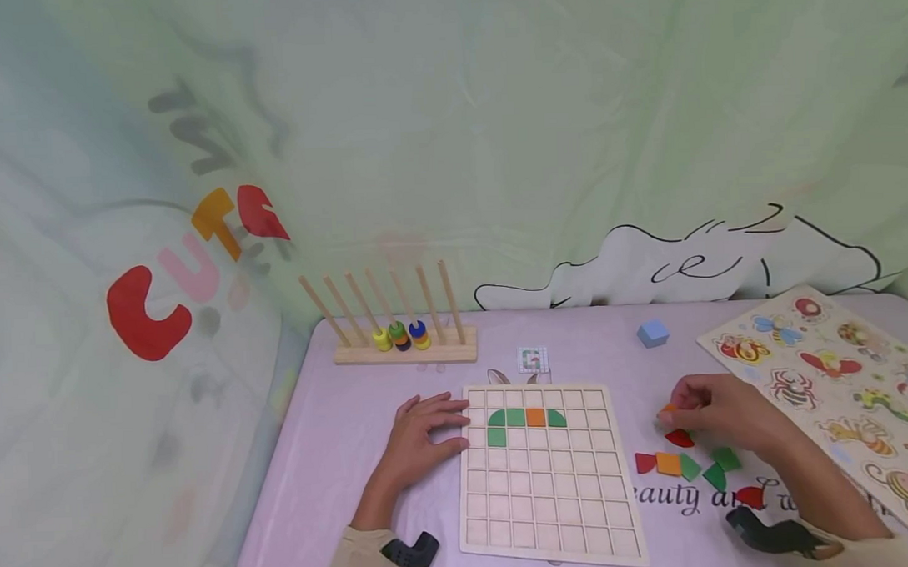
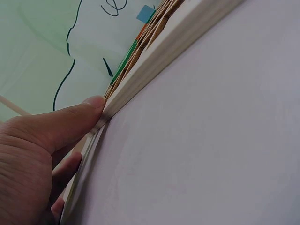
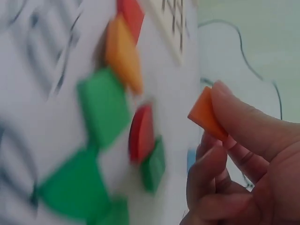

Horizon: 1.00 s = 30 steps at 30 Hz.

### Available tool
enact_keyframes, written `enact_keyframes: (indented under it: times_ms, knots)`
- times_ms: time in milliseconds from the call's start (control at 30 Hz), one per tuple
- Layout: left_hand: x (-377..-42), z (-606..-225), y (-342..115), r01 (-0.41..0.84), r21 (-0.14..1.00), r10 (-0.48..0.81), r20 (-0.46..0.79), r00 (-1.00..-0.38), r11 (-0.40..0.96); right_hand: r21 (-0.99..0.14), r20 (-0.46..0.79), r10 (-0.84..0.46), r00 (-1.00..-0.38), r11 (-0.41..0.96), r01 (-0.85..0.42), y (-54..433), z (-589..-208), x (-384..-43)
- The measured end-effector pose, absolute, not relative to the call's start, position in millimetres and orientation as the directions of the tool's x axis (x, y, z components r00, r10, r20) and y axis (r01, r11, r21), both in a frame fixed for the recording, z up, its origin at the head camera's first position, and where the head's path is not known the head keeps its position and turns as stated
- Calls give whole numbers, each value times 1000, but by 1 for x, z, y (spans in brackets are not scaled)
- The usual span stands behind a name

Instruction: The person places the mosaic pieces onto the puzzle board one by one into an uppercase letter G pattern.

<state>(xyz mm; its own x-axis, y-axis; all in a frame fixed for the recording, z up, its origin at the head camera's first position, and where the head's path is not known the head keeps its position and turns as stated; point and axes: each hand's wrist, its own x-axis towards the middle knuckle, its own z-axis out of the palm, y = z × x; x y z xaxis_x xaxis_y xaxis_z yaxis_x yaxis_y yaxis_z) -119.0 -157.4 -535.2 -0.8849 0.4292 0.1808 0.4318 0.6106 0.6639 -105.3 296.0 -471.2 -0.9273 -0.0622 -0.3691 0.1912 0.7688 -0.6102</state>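
A wooden grid board lies on the table in front of me. In its upper left cells sit green pieces, squares and quarter-rounds, with one orange square among them. My left hand rests at the board's left edge, fingers spread and thumb against the rim. To the right of the board, my right hand pinches an orange tile between thumb and fingers, held above the loose pieces. Beneath that hand lie a red piece, an orange square and several green pieces.
Behind the board stands a wooden peg rack with coloured rings on some pegs. A small pattern card lies just beyond the board. Farther right are a blue block and a large insect puzzle board by the right forearm.
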Motion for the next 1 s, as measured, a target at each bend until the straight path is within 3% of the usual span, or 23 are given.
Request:
enact_keyframes:
  times_ms: [467,1000]
  knots:
    - [-119,-537,-157,402,676,420,149,-895,618,-733,-333,-216,-918,672,108,208,-474,-111]
    - [-119,-535,-158,415,674,429,159,-889,611,-858,-200,-460,-865,508,-71,137,-477,-116]
